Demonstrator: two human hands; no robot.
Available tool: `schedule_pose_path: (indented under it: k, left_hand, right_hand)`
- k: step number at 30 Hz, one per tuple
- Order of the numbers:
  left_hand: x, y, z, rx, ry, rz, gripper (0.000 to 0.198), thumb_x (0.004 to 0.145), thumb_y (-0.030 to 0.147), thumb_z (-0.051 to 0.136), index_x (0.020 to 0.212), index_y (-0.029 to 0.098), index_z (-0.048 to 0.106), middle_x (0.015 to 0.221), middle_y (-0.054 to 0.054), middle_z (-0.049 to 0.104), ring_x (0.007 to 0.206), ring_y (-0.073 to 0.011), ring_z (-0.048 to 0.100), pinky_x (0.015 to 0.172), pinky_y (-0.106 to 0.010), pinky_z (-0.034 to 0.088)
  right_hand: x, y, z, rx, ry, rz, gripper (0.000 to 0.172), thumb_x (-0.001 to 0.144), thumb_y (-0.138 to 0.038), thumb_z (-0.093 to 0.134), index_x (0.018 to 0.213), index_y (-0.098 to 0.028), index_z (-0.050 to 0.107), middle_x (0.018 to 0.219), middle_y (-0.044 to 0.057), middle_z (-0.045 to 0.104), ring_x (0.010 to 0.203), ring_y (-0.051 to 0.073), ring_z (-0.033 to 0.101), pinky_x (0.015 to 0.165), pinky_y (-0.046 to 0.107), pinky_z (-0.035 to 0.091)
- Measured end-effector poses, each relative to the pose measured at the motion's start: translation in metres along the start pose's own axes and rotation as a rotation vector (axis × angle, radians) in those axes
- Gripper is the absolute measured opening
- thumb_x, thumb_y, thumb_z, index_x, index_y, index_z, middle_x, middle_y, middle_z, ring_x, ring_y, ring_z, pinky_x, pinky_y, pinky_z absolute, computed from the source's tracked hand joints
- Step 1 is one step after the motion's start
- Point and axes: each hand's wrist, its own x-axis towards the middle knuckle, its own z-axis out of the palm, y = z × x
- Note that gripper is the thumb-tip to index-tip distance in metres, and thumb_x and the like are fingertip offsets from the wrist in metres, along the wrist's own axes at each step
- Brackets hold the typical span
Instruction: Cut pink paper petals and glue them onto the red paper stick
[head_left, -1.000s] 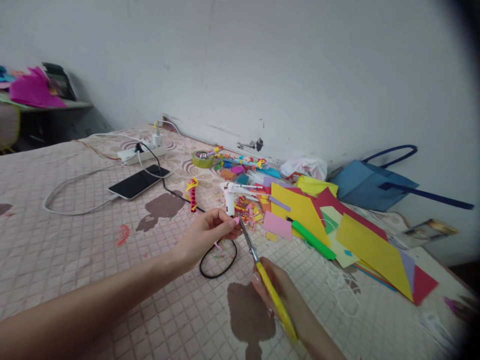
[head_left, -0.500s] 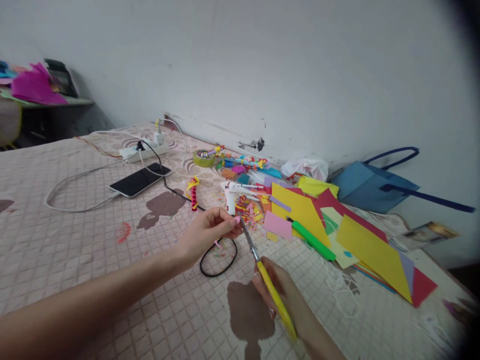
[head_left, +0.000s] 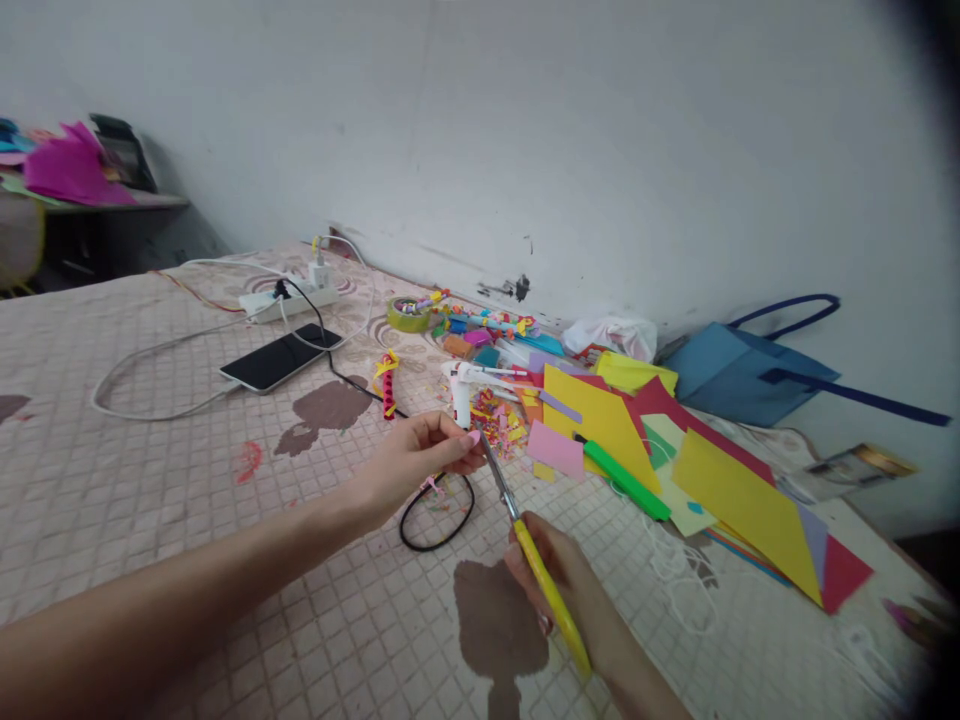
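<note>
Between the thumb and fingers of my left hand (head_left: 425,455) is a small piece of pink paper (head_left: 475,437). My right hand (head_left: 559,570) is closed round the yellow handles of a pair of scissors (head_left: 541,580). The metal blades point up and away from me, their tips right beside the pink piece; whether they touch it I cannot tell. Just beyond my left fingertips stands a white glue gun (head_left: 460,392), with a heap of tiny coloured paper scraps (head_left: 499,415) beside it.
Coloured paper sheets (head_left: 739,500), a green cutter (head_left: 626,480) and a pink paper rectangle (head_left: 555,450) lie to the right. A blue bag (head_left: 750,370) rests against the wall. Leftward are a phone (head_left: 281,358), a power strip (head_left: 289,303) and cables. A black cord (head_left: 437,548) loops below my left hand.
Both hands stay almost in place, with the scissor tips still beside the pink piece. The view has barely shifted.
</note>
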Motion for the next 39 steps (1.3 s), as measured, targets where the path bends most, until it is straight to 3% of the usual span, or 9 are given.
schedule_pose_path:
  k: [10, 15, 20, 39]
  left_hand:
    - [0.01, 0.008, -0.016, 0.079, -0.159, -0.058, 0.018, 0.075, 0.027, 0.066, 0.07, 0.012, 0.056, 0.077, -0.005, 0.07, 0.071, -0.0116, 0.065, 0.071, -0.025, 0.05]
    - [0.014, 0.01, -0.023, 0.077, -0.238, -0.087, 0.018, 0.075, 0.026, 0.067, 0.071, 0.013, 0.055, 0.078, -0.005, 0.071, 0.073, -0.0113, 0.066, 0.073, -0.025, 0.051]
    - [0.016, 0.01, -0.028, 0.087, -0.272, -0.115, 0.017, 0.075, 0.024, 0.067, 0.072, 0.013, 0.055, 0.08, -0.005, 0.071, 0.073, -0.0115, 0.067, 0.071, -0.024, 0.052]
    - [0.019, 0.012, -0.034, 0.169, -0.338, -0.109, 0.017, 0.074, 0.027, 0.067, 0.073, 0.013, 0.056, 0.081, -0.006, 0.071, 0.076, -0.0128, 0.067, 0.071, -0.025, 0.052]
  right_hand:
    - [0.001, 0.008, -0.001, -0.002, 0.018, -0.006, 0.035, 0.078, -0.052, 0.054, 0.066, -0.021, 0.042, 0.049, -0.007, 0.034, 0.039, 0.007, 0.03, 0.035, 0.018, 0.026]
    - [-0.003, 0.004, -0.002, -0.047, -0.09, 0.0, 0.034, 0.084, -0.05, 0.046, 0.07, -0.02, 0.04, 0.055, -0.007, 0.036, 0.037, 0.005, 0.032, 0.032, 0.016, 0.028]
    - [-0.007, -0.001, -0.006, -0.079, -0.145, -0.025, 0.033, 0.087, -0.05, 0.043, 0.074, -0.02, 0.041, 0.06, -0.006, 0.039, 0.042, 0.006, 0.037, 0.035, 0.016, 0.031]
    - [-0.003, 0.003, -0.008, -0.124, -0.103, -0.024, 0.032, 0.082, -0.047, 0.053, 0.07, -0.02, 0.041, 0.055, -0.007, 0.036, 0.043, 0.006, 0.033, 0.039, 0.018, 0.028]
